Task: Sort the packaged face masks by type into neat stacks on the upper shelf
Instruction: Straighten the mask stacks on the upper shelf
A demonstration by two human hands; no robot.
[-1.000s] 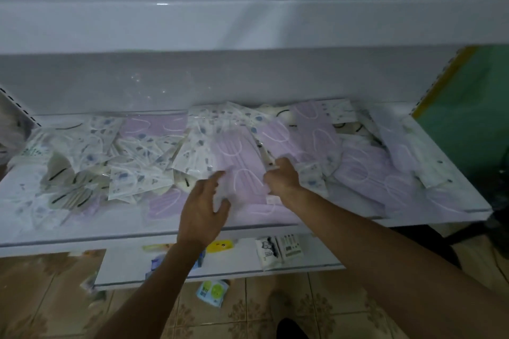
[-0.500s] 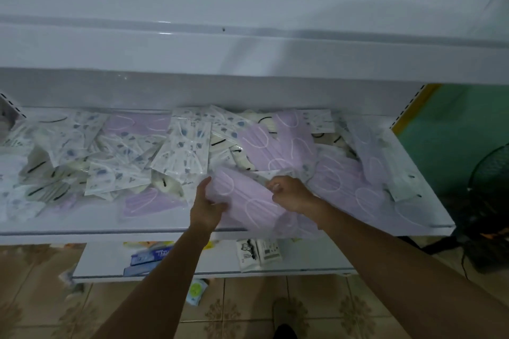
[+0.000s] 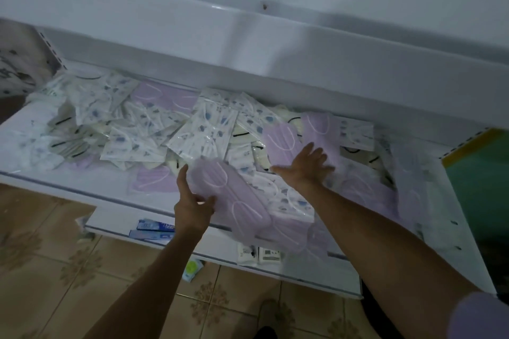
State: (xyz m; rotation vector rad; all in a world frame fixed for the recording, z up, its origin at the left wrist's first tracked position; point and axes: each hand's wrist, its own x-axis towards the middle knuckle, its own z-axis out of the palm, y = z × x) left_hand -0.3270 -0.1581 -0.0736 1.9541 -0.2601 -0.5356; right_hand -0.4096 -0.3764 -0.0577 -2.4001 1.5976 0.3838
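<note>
Mask pack (image 3: 234,197), 1 lilac, gripped by left hand (image 3: 192,206); right hand (image 3: 305,169) splayed.

On my feed, the left arm (image 3: 143,283) and right arm (image 3: 385,242) are bare. At the point farthest below the shelf (image 3: 91,184), a lilac short sleeve (image 3: 482,316) caps the right arm.
</note>
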